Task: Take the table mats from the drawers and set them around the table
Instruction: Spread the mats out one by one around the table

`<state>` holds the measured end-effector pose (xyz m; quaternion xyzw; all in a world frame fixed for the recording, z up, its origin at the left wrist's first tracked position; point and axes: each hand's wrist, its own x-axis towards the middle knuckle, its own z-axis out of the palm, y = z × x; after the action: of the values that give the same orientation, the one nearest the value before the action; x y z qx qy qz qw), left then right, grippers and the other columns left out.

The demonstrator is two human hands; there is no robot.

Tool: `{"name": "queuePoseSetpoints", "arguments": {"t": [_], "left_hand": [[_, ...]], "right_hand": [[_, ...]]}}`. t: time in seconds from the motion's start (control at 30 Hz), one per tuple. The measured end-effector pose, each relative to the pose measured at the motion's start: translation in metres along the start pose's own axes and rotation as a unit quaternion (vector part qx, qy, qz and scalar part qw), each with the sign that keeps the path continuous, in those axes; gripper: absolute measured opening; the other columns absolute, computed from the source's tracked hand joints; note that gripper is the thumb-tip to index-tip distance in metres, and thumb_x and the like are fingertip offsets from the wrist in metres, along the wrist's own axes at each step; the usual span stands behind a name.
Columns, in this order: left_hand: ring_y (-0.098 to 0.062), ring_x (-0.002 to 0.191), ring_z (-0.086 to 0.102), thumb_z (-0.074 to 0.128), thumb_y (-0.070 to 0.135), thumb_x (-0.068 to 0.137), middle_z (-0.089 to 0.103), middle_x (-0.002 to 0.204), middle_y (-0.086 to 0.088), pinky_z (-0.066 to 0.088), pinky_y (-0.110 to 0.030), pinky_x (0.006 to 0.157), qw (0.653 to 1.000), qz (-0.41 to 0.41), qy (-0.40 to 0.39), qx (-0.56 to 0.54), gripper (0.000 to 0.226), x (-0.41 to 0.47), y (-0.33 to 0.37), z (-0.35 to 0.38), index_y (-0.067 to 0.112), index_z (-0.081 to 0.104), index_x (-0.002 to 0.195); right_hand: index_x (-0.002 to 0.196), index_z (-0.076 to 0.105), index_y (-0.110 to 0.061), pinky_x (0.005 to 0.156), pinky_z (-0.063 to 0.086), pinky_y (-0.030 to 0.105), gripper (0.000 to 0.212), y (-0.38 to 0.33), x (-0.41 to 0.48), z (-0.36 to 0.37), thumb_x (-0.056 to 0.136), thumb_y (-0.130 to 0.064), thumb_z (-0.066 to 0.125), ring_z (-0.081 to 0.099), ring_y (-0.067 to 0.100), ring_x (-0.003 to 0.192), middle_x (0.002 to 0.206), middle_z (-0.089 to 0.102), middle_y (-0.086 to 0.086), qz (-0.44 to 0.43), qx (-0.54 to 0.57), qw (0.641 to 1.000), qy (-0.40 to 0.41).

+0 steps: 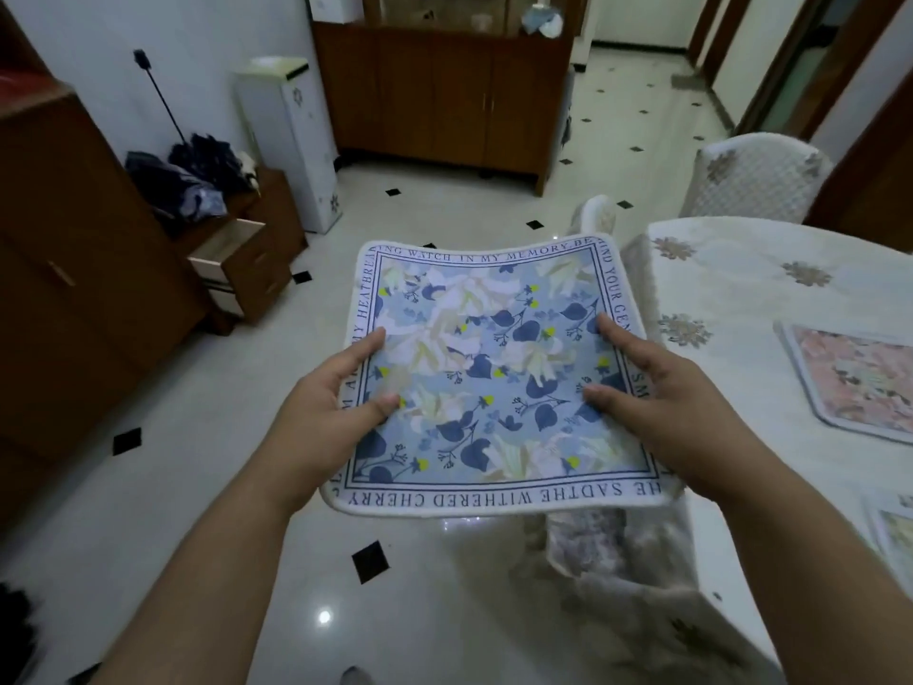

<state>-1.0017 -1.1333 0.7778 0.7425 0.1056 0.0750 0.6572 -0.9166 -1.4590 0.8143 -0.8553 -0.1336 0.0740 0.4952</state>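
A square blue floral table mat point(486, 368) with a white lettered border is held flat in the air over the floor, just left of the table. My left hand point(331, 402) grips its left edge, thumb on top. Its right edge is gripped the same way by my right hand point(652, 388). On the table point(741, 284), covered by a cream flowered cloth, lie a pink floral mat point(859, 383) at the right and a corner of another mat point(894, 536) at the frame's right edge. The small wooden drawer unit point(242, 274) at the left has its top drawer pulled open.
Cloth-covered chairs stand by the table: one point(751, 178) at the far side, one point(598, 217) behind the held mat, one point(622, 561) near me. A wooden cabinet point(439, 91), a white appliance point(291, 140), and a dark umbrella pile point(192, 175) line the far left.
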Motion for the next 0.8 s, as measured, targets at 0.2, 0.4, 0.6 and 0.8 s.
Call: {"name": "queuePoseSetpoints", "arguments": {"t": [0.2,0.4,0.6,0.8], "left_hand": [[-0.008,0.110,0.069,0.076,0.009,0.088,0.059,0.129,0.028,0.061,-0.039,0.086,1.000,-0.009,-0.021,0.012,0.063,0.073,0.001,-0.106,0.045,0.059,0.137],[-0.004,0.108,0.069,0.078,0.009,0.086,0.061,0.129,0.024,0.060,-0.026,0.081,0.998,-0.010,-0.060,0.014,0.062,0.146,-0.004,-0.141,0.047,0.062,0.133],[-0.006,0.109,0.069,0.079,0.008,0.085,0.063,0.126,0.027,0.060,-0.029,0.086,0.995,0.000,-0.099,0.030,0.063,0.253,-0.007,-0.129,0.048,0.062,0.131],[-0.007,0.109,0.070,0.079,0.013,0.086,0.066,0.122,0.030,0.059,-0.039,0.090,0.993,-0.006,-0.100,0.062,0.063,0.378,-0.004,-0.124,0.052,0.060,0.132]], "right_hand": [[0.144,0.042,-0.054,0.082,0.043,-0.001,0.073,-0.036,0.066,0.094,0.086,-0.028,0.077,0.044,-0.036,0.092,0.111,0.038,-0.052,0.015,-0.004,1.000,0.026],[0.143,0.041,-0.057,0.099,0.040,0.010,0.074,-0.043,0.116,0.126,0.085,-0.030,0.078,0.048,-0.021,0.113,0.126,0.044,-0.045,0.054,0.000,0.998,0.042],[0.143,0.044,-0.053,0.075,0.028,-0.012,0.073,-0.027,0.195,0.123,0.084,-0.030,0.079,0.034,-0.043,0.094,0.117,0.036,-0.052,0.070,-0.004,0.993,0.097],[0.144,0.034,-0.061,0.090,0.038,0.009,0.075,-0.014,0.317,0.123,0.086,-0.038,0.075,0.049,-0.009,0.114,0.135,0.044,-0.033,0.066,-0.046,0.993,0.091]]}}
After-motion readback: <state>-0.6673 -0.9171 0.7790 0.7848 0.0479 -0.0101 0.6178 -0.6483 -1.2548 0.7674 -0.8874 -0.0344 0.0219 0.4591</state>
